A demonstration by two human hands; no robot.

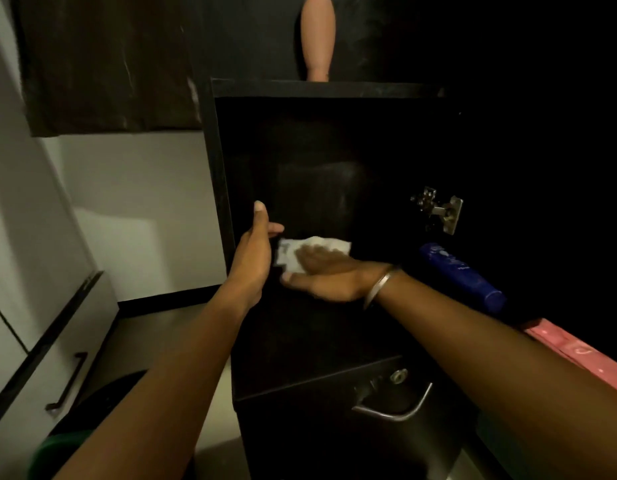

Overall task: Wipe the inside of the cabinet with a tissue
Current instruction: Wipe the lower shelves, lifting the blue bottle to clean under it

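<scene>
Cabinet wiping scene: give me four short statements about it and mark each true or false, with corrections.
1. The right hand presses a white tissue flat inside the cabinet. True.
2. The left hand holds the tissue. False: it rests on the cabinet's left edge.
3. A blue tube lies right of the right hand. True.
4. The right wrist is bare. False: it wears a metal bangle.

Right hand [320, 271]: we press it flat on the tissue [300, 251], centre frame.
Left hand [255, 247]: we rest it on the cabinet [218, 174] wall, nine o'clock of the tissue.
</scene>
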